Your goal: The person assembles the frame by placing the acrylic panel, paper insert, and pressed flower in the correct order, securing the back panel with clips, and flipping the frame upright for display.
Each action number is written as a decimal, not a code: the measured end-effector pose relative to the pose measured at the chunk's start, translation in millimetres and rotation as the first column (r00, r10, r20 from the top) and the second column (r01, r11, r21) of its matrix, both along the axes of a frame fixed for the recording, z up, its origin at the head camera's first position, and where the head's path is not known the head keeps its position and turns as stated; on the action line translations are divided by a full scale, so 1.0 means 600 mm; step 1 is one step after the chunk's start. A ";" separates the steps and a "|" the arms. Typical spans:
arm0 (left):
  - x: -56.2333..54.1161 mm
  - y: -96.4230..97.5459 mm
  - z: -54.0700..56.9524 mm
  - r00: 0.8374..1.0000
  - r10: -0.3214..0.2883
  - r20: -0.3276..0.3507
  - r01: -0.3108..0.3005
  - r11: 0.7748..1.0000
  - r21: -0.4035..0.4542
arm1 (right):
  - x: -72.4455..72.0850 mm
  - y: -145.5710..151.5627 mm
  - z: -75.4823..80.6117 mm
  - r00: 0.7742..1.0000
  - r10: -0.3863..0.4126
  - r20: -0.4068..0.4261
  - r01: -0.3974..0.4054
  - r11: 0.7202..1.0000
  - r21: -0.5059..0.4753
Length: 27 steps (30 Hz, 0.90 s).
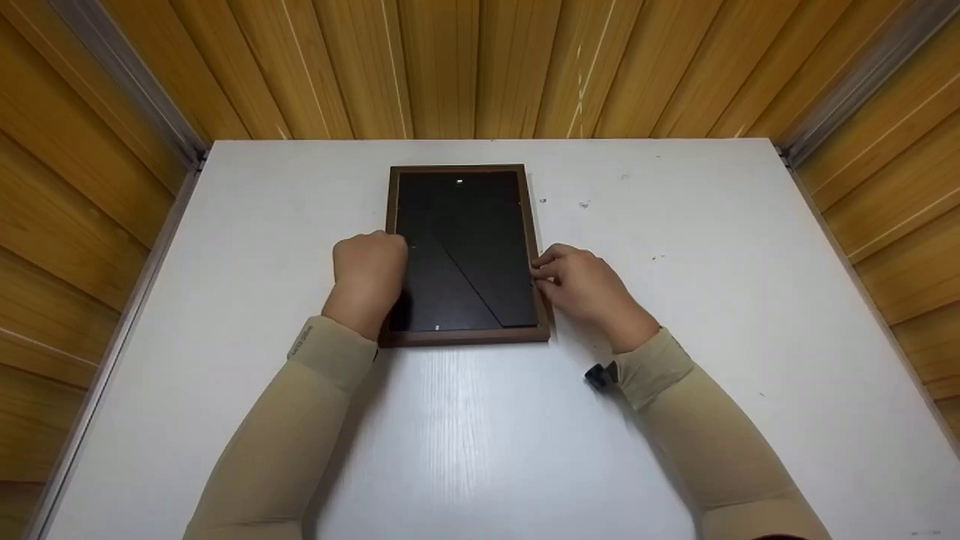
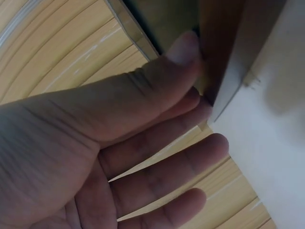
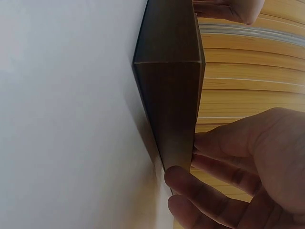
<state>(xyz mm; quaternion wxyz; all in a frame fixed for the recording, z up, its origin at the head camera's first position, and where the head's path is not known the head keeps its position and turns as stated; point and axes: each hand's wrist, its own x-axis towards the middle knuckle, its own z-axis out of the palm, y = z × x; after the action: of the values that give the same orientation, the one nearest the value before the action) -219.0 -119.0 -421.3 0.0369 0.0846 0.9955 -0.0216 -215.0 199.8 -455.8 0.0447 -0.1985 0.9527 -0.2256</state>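
Observation:
A picture frame [image 1: 465, 337] with a brown border lies face down on the white table, its black backing board [image 1: 450, 206] uppermost. A slanting seam crosses the lower half of that board. My left hand [image 1: 367, 274] holds the frame's left side; in the left wrist view the thumb [image 2: 183, 50] presses the border's inner edge while the other fingers reach along its outer side. On the right side, my right hand [image 1: 581, 281] pinches the border, thumb on the back edge and fingertips [image 3: 177, 177] against the outer side wall.
The white table [image 1: 465, 442] carries a few small dark marks [image 1: 584, 204] right of the frame. Wood-plank walls [image 1: 442, 67] stand behind and at both sides, with grey metal strips at the corners. A small black device [image 1: 598, 376] sits at my right cuff.

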 end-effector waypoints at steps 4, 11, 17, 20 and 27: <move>0.001 0.002 0.002 1.000 -0.016 0.012 0.017 0.999 -0.034 | 0.000 -0.002 -0.002 1.000 0.001 -0.007 -0.001 1.000 -0.004; 0.007 -0.037 0.007 0.994 0.011 0.113 -0.032 0.982 0.184 | -0.001 -0.011 -0.004 1.000 -0.004 0.005 0.004 1.000 -0.004; 0.027 -0.066 0.000 0.986 -0.003 0.166 -0.051 0.946 0.320 | -0.001 -0.011 -0.005 1.000 0.007 0.005 -0.006 1.000 -0.015; 0.037 -0.063 -0.009 0.990 -0.018 0.141 -0.028 0.947 0.319 | 0.002 -0.004 -0.007 1.000 0.019 -0.008 -0.019 1.000 -0.020; 0.051 -0.057 -0.018 0.991 -0.029 0.131 -0.019 0.938 0.346 | 0.021 0.013 -0.013 0.998 0.046 -0.043 -0.046 0.999 -0.010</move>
<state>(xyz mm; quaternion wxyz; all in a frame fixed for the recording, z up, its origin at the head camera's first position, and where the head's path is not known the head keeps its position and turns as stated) -188.7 -153.1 -432.1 0.0881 0.0936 0.9788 0.1595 -202.6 207.5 -463.8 0.0283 -0.2253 0.9474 -0.2256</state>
